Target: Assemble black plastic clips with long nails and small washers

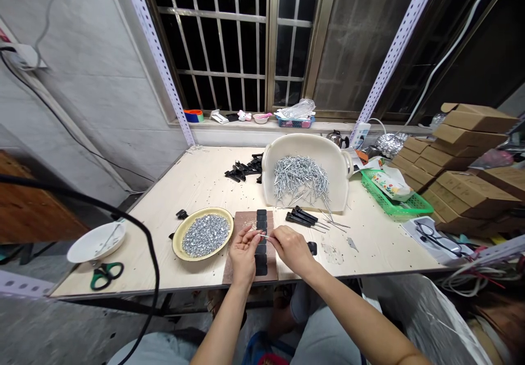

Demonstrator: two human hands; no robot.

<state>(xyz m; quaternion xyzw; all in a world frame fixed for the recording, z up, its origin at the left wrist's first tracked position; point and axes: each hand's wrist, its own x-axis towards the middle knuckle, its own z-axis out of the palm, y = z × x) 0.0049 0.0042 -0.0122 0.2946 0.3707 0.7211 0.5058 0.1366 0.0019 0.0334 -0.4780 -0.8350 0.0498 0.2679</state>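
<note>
My left hand point(244, 253) and my right hand point(292, 249) meet over a brown board point(241, 224) at the table's near edge. Both pinch a thin metal pin point(264, 236) between them, the right holding its shaft, the left closed at its tip on something too small to make out. A row of black plastic pieces point(261, 220) lies on the board under the hands. A yellow plate of small silver nuts point(205, 235) sits just left of my left hand. Beyond the board, a white bin of long metal pins point(301, 176) lies open toward me.
Finished black-capped pins point(303, 218) lie right of the board. A pile of black parts point(245, 168) sits farther back. White bowl point(96, 241) and scissors point(105, 274) at the left, green basket point(396, 203) and stacked cardboard boxes point(463, 179) at the right. A black cable point(135, 233) crosses in front.
</note>
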